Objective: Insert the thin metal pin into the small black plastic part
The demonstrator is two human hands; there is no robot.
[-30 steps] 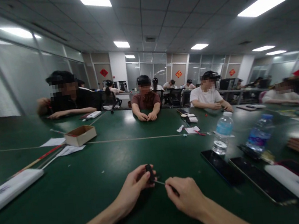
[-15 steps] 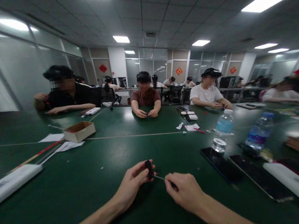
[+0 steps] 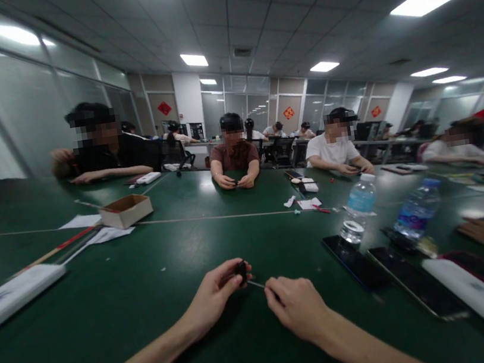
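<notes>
My left hand (image 3: 216, 293) is closed, with a small black block-shaped part (image 3: 241, 271) pinched between thumb and fingers. Its exact kind is too small to tell. My right hand (image 3: 298, 307) is closed round a screwdriver (image 3: 256, 284); the thin metal shaft points left, and the handle is mostly hidden in the fist. The shaft's tip is close beside the black part, but whether they touch I cannot tell. Both hands are just above the green table (image 3: 194, 356).
Right of my hands are two phones (image 3: 355, 263), (image 3: 413, 280), a white power bank (image 3: 479, 298) and water bottles (image 3: 361, 204), (image 3: 418, 211). A cardboard box (image 3: 127, 212) and a white power strip (image 3: 15, 297) lie left. Several people sit across the table.
The black part has turned in my left hand and now looks shorter. My right hand has shifted slightly up and left, still gripping the screwdriver. The whole view has moved a little.
</notes>
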